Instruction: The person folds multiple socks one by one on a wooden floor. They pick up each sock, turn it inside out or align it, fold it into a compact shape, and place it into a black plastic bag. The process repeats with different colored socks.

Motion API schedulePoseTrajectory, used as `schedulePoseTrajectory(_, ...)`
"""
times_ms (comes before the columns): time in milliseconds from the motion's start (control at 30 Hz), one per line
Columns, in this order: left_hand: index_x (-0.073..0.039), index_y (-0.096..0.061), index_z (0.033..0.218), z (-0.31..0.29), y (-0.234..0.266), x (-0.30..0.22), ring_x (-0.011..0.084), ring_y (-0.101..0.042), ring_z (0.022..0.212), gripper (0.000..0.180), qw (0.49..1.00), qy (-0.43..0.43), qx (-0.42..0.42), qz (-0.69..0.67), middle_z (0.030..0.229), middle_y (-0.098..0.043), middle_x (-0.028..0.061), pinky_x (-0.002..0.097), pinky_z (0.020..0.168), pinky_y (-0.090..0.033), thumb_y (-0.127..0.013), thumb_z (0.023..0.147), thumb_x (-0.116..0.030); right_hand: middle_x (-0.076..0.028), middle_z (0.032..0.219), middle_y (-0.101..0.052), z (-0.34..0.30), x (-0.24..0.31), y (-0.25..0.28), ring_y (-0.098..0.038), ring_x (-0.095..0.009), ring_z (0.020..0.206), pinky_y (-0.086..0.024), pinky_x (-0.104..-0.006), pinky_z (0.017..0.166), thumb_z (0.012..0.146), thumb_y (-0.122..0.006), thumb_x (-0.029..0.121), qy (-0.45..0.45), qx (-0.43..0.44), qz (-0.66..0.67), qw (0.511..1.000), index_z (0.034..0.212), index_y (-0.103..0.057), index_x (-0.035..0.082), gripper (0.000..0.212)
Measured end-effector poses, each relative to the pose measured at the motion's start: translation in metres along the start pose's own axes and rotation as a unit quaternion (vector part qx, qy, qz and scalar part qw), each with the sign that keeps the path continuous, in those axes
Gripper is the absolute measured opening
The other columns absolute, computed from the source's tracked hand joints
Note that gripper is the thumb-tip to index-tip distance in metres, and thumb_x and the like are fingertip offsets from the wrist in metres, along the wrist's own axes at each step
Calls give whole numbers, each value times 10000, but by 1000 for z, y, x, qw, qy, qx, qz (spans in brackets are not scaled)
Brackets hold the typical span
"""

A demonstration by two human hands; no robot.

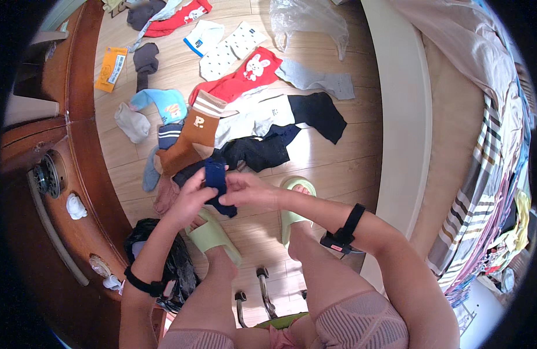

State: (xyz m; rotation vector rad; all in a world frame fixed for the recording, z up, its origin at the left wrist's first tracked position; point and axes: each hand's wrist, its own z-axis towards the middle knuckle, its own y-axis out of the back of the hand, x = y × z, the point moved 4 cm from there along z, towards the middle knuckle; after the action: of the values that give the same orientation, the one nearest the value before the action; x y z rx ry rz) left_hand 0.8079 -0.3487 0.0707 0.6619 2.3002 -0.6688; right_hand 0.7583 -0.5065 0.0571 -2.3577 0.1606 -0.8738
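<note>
Above my feet I hold a navy blue sock (215, 173) between both hands. My left hand (190, 199) is closed on its left side, the thumb lying across the cloth. From the other side, my right hand (250, 191) pinches the sock with thumb and fingers. The sock's lower end hangs below my fingers. Just beyond lie a brown sock (200, 129) with white stripes, black socks (259, 152) and a pinkish sock (165, 196). Farther off are a red sock (239, 77) with a white rabbit, a black-and-white sock (318, 113) and a light blue sock (163, 104).
More socks spread over the wood floor, among them a grey sock (318, 77) and a dotted white sock (230, 52). A clear plastic bag (309, 23) lies at the far side, an orange card (111, 70) at left. A black bag (184, 273) stands by my left leg.
</note>
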Motion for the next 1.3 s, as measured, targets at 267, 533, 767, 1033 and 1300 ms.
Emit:
schedulePoseTrajectory(267,-20,-455,1403,-6,-21,11,126,-542,1163,629,996,-20,82,38,1309,-555,62,302,991,-457,-741,843,-8,-11,909,-684,0,6,21,-635,-95,777,-523,-257,665,871,-768,217,53,-100,39,993,1034,-657,60,251)
schedulePoseTrajectory(533,4,-634,1203,-26,23,18,81,-632,869,364,997,70,21,-29,1031,-689,17,253,809,-524,-748,877,-110,-49,1049,-712,-24,18,63,-692,-141,929,-585,-306,838,955,-674,168,98,-166,134,972,1129,-652,59,207)
schedulePoseTrajectory(767,-57,-662,1039,-48,65,24,55,-576,824,168,997,6,-70,-14,941,-642,-37,243,775,-482,-706,910,-155,-32,1049,-714,-33,10,71,-679,-135,938,-556,-300,825,942,-678,115,119,-184,140,965,1115,-665,85,176)
schedulePoseTrajectory(1033,-50,-628,1006,-56,70,52,111,-583,828,195,976,-8,-204,71,914,-622,-3,273,781,-478,-735,862,-129,26,855,-690,-34,-13,79,-606,-50,737,-506,-219,623,937,-704,174,55,-290,-97,951,1000,-701,77,115)
schedulePoseTrajectory(1300,-26,-619,835,-36,0,84,118,-596,704,241,945,-163,-218,181,777,-631,40,283,652,-499,-797,829,-189,-59,920,-688,-15,-54,13,-636,-110,816,-531,-278,719,874,-729,136,83,-128,-189,970,1080,-651,-25,273)
